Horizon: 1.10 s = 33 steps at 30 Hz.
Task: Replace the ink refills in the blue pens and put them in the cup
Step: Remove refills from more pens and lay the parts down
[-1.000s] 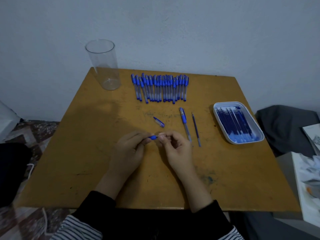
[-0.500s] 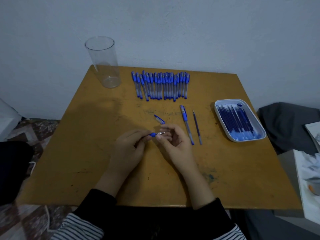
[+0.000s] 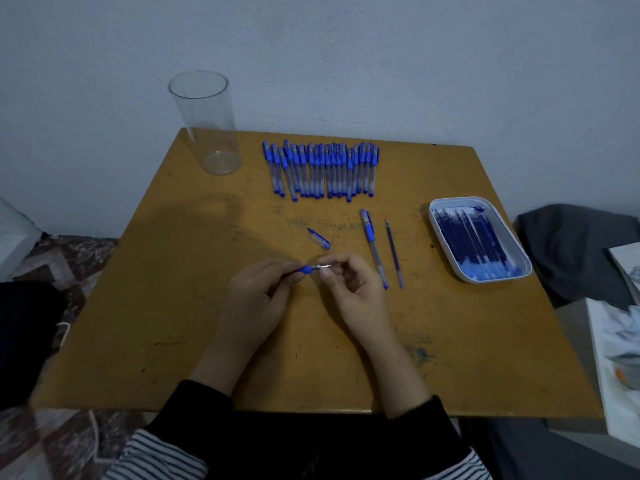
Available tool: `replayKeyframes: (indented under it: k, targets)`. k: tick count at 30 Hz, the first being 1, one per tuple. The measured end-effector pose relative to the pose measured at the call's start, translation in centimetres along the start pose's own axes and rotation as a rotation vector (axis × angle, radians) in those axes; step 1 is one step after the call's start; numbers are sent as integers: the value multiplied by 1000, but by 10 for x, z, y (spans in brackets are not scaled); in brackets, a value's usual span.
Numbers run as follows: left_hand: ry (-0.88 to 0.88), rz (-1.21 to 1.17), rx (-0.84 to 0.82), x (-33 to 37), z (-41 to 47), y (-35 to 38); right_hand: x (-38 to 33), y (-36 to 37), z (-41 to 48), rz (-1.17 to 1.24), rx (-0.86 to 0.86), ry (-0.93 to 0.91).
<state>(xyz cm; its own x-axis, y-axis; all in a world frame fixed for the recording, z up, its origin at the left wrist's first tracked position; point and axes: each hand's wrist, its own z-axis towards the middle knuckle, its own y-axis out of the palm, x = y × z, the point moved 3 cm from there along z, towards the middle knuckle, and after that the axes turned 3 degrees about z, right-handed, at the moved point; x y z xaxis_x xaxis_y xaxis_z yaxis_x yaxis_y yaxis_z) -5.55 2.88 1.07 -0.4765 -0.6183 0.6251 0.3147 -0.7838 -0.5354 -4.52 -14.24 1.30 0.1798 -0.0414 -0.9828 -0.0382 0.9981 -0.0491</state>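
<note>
Parted slightly: right hand (image 3: 349,289) pinches the pen (image 3: 306,270) by its tip, left hand (image 3: 263,289) grip clamps the barrel.

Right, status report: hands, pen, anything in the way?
Left hand grips pen's blue grip; right hand pinches its metal tip. Cup empty. Nothing in the way.

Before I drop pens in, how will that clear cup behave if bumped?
The cup is tall, narrow and empty, so it probably tips easily. It looks like thin clear plastic, likely light and apt to slide. It stands at the table's far corner, so a tip might send it off.
</note>
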Motion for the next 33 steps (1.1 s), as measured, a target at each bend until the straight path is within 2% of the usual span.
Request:
replayKeyframes:
  k: [3,8,12,16,20,24,29,33]
  targets:
    - [-4,-1,13,0,0,0,0,-1,-1,97,-5,38]
    - [9,19,8,2,1,-1,-2,1,0,-45,-26,-79]
    - [7,13,17,2,1,0,-1,2,-1,50,-21,1]
    - [12,20,-1,2,1,0,-1,1,0,-25,-14,-40]
    - [8,12,3,1,1,-1,-1,2,-2,82,-10,26]
    - [14,26,1,2,1,-1,-1,2,0,-26,-2,-11]
    - [8,31,18,1,1,0,-1,2,-2,203,12,99]
    - [15,27,19,0,1,-1,-2,2,-2,25,21,53]
